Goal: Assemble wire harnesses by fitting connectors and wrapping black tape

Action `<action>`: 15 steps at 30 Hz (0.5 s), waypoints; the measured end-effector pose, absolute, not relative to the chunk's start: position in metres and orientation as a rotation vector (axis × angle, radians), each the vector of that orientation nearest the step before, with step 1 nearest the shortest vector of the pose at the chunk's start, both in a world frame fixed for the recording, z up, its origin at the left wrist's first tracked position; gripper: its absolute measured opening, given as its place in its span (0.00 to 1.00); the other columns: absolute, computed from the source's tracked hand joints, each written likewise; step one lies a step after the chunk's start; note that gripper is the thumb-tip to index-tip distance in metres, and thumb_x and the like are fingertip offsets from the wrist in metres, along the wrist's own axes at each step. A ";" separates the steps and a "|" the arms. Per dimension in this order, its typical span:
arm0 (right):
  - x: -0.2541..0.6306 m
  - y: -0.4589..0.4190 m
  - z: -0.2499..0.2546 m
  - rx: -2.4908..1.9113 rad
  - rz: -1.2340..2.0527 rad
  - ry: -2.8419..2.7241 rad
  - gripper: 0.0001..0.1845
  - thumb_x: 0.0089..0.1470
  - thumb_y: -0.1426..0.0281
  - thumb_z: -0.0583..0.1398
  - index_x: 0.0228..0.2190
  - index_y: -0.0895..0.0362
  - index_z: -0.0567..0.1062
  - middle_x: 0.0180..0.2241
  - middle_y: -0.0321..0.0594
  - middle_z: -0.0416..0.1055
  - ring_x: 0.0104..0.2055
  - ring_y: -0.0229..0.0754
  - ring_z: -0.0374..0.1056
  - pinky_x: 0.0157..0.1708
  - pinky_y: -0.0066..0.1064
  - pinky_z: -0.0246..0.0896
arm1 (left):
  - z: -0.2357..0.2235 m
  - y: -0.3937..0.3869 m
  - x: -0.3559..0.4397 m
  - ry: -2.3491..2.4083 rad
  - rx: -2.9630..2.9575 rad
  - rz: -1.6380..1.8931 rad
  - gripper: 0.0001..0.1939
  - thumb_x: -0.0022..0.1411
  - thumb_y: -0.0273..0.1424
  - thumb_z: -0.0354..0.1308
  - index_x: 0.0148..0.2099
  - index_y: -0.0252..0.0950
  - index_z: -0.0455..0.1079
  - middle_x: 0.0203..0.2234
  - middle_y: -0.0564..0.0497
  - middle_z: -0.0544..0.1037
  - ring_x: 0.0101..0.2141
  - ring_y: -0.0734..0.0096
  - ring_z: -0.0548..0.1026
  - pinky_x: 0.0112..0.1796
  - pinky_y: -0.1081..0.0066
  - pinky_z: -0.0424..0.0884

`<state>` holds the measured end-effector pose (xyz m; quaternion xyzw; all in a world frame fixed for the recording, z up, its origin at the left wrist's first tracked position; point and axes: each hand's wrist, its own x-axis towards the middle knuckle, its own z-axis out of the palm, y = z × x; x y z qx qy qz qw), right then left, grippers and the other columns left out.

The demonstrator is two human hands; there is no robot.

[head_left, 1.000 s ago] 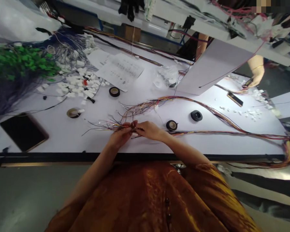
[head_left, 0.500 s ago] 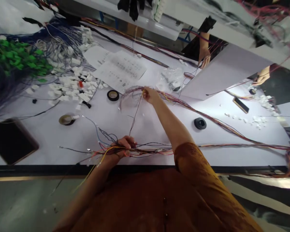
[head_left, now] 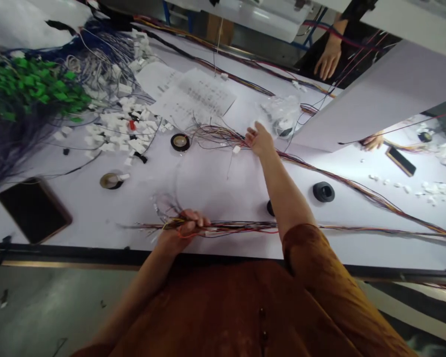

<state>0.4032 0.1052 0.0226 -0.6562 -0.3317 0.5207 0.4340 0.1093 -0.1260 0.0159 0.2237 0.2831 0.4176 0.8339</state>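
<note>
My left hand is closed around a wire bundle close to the table's front edge. Loose wire ends fan out to the left of its fingers, smeared by motion. My right hand is reached out over a second wire bundle farther back. Its fingers are apart and loosely bent, with nothing visible between them. A small white connector on a thin wire lies just left of that hand. A black tape roll is partly hidden behind my right forearm.
White connectors and green connectors pile up at the left, near printed sheets. Tape rolls and a dark tablet-like object lie about. A white panel rises at the right. Another person's hand rests beyond.
My right hand has let go of the wire strand stretched up from the left hand and moved right. The left hand keeps its bundle, whose loose ends now lie straighter. The view has shifted.
</note>
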 end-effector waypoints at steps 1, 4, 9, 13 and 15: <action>0.409 0.106 0.025 -1.630 1.244 -0.798 0.12 0.69 0.61 0.47 0.39 0.53 0.65 0.22 0.28 0.63 0.21 0.30 0.63 0.26 0.20 0.63 | 0.015 -0.129 0.101 0.600 0.416 0.919 0.12 0.48 0.34 0.75 0.33 0.40 0.76 0.27 0.54 0.77 0.38 0.64 0.80 0.44 0.62 0.76; 0.408 0.097 0.025 -1.653 1.418 -0.914 0.09 0.64 0.62 0.55 0.37 0.55 0.68 0.22 0.31 0.66 0.21 0.32 0.64 0.23 0.22 0.64 | 0.007 -0.140 0.083 0.726 0.236 0.935 0.12 0.50 0.29 0.74 0.36 0.42 0.76 0.36 0.55 0.80 0.44 0.61 0.80 0.47 0.60 0.77; 0.384 0.102 0.018 -1.626 1.568 -1.043 0.04 0.60 0.73 0.60 0.38 0.57 0.71 0.30 0.36 0.74 0.27 0.34 0.71 0.27 0.23 0.67 | -0.001 -0.144 0.080 0.965 0.210 0.860 0.13 0.53 0.30 0.71 0.42 0.36 0.76 0.45 0.47 0.81 0.45 0.58 0.80 0.33 0.71 0.78; 0.400 0.117 0.032 -1.603 1.118 -1.115 0.07 0.65 0.75 0.52 0.42 0.58 0.69 0.36 0.31 0.70 0.31 0.26 0.69 0.32 0.18 0.62 | 0.008 -0.138 0.081 1.160 0.367 0.892 0.21 0.51 0.34 0.72 0.47 0.37 0.75 0.47 0.46 0.81 0.40 0.63 0.80 0.24 0.77 0.74; 0.419 0.095 0.046 -1.604 1.174 -1.404 0.06 0.64 0.73 0.54 0.41 0.60 0.70 0.36 0.33 0.71 0.32 0.27 0.69 0.34 0.20 0.61 | 0.011 -0.136 0.080 1.270 0.451 0.916 0.22 0.50 0.34 0.73 0.47 0.37 0.75 0.38 0.49 0.81 0.30 0.71 0.79 0.21 0.79 0.71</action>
